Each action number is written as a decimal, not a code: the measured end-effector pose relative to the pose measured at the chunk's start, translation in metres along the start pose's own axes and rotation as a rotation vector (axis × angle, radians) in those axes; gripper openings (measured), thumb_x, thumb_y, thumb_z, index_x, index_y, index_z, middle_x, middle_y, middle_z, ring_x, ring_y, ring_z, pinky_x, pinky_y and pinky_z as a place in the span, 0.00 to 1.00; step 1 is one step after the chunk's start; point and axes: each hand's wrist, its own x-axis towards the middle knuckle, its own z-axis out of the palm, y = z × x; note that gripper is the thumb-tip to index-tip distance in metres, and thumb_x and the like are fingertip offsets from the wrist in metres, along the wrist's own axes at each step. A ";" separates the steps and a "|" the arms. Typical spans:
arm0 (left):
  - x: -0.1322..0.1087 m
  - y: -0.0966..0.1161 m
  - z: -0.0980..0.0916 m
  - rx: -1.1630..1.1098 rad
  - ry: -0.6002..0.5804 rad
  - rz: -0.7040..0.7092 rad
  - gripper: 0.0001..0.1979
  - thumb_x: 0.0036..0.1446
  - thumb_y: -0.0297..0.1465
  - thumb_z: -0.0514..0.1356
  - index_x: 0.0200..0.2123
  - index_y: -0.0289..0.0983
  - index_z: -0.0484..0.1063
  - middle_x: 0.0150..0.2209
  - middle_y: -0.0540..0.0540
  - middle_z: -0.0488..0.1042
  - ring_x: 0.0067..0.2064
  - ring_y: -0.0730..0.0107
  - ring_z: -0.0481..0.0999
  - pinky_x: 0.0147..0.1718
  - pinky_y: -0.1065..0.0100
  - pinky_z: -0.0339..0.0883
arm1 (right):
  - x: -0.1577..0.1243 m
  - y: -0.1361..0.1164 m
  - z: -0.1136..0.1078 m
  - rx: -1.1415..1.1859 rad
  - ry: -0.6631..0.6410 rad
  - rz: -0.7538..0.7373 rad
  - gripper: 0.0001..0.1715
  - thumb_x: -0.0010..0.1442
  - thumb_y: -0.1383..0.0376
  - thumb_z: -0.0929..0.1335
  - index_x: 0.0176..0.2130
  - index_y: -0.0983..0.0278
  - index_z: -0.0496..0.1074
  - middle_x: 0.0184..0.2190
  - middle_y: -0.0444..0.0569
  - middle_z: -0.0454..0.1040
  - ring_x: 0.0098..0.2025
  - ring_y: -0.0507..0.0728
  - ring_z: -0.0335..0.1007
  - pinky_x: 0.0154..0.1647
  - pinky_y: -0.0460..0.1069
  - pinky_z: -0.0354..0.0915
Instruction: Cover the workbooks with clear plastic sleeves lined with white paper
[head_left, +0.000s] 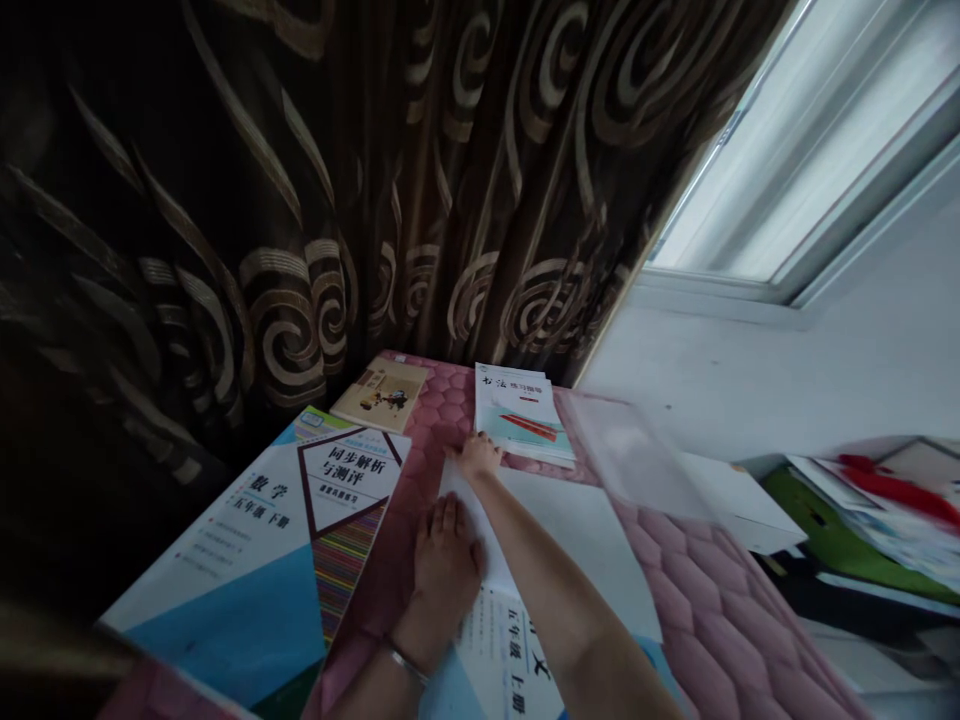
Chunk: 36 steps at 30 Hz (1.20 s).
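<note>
1 white sheet [577, 530] lies over part of a blue-and-white book [514, 660] on the pink padded surface [690, 580]. The left hand [448, 555] rests flat at the sheet's left edge, its fingers nearly together, probably to prevent sliding. The right hand [480, 456] bends its fingers near the upper-left corner; whether they pinch it, I cannot tell.

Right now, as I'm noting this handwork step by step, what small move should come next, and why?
Perhaps slide the right hand rightward along the far edge of the white sheet: it sits near the far left corner, the left hand lies by the left edge, and neither hand covers the right side.
</note>
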 end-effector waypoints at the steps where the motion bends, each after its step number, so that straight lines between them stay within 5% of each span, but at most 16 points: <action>1: 0.000 0.000 -0.001 -0.001 0.014 0.002 0.26 0.62 0.37 0.50 0.60 0.31 0.65 0.62 0.37 0.65 0.62 0.57 0.63 0.60 0.53 0.56 | -0.005 0.000 0.001 -0.001 0.006 -0.009 0.32 0.59 0.52 0.67 0.53 0.73 0.67 0.51 0.67 0.70 0.54 0.67 0.66 0.52 0.58 0.59; 7: 0.002 -0.004 0.001 -0.033 0.036 0.034 0.24 0.61 0.34 0.52 0.59 0.33 0.68 0.59 0.38 0.69 0.61 0.56 0.65 0.61 0.52 0.55 | -0.047 0.014 0.010 0.056 -0.038 -0.120 0.33 0.55 0.47 0.69 0.50 0.68 0.71 0.51 0.62 0.72 0.53 0.65 0.68 0.49 0.55 0.62; 16: -0.001 -0.004 0.004 0.026 0.028 0.026 0.25 0.63 0.36 0.50 0.60 0.33 0.66 0.62 0.38 0.66 0.61 0.55 0.65 0.59 0.53 0.57 | -0.001 -0.006 0.002 0.043 0.001 0.040 0.29 0.59 0.51 0.67 0.50 0.71 0.72 0.45 0.65 0.76 0.49 0.66 0.72 0.50 0.58 0.62; 21: 0.002 -0.005 -0.003 0.012 -0.021 0.033 0.25 0.62 0.34 0.50 0.60 0.32 0.66 0.61 0.36 0.66 0.62 0.55 0.64 0.61 0.52 0.55 | -0.031 -0.012 0.008 0.037 0.049 -0.056 0.26 0.64 0.61 0.62 0.58 0.69 0.66 0.57 0.65 0.67 0.58 0.65 0.64 0.55 0.56 0.59; 26: 0.005 -0.005 -0.010 0.050 -0.049 0.061 0.25 0.63 0.33 0.48 0.61 0.33 0.65 0.63 0.38 0.63 0.63 0.56 0.63 0.63 0.53 0.52 | -0.085 0.057 0.004 0.010 -0.085 -0.182 0.35 0.67 0.55 0.55 0.67 0.69 0.54 0.69 0.57 0.48 0.70 0.64 0.42 0.67 0.57 0.44; 28: 0.006 -0.004 -0.012 0.069 -0.066 0.063 0.26 0.63 0.33 0.48 0.61 0.33 0.64 0.65 0.38 0.60 0.64 0.56 0.61 0.63 0.53 0.51 | -0.101 0.102 -0.007 -0.040 -0.187 -0.121 0.39 0.68 0.52 0.53 0.69 0.71 0.47 0.70 0.57 0.41 0.71 0.65 0.33 0.68 0.59 0.37; 31: 0.007 -0.003 -0.016 0.117 -0.128 0.054 0.27 0.63 0.33 0.46 0.63 0.31 0.62 0.66 0.38 0.58 0.65 0.56 0.59 0.64 0.52 0.49 | -0.116 0.158 -0.023 -0.109 -0.225 -0.006 0.40 0.69 0.52 0.51 0.68 0.75 0.43 0.70 0.60 0.38 0.71 0.64 0.32 0.69 0.58 0.36; 36: 0.018 0.011 -0.020 0.216 -0.295 -0.016 0.28 0.63 0.32 0.44 0.65 0.31 0.58 0.68 0.35 0.52 0.67 0.51 0.53 0.63 0.39 0.42 | -0.125 0.178 -0.030 -0.136 -0.166 0.002 0.41 0.68 0.51 0.51 0.68 0.76 0.44 0.70 0.61 0.39 0.71 0.63 0.34 0.69 0.57 0.38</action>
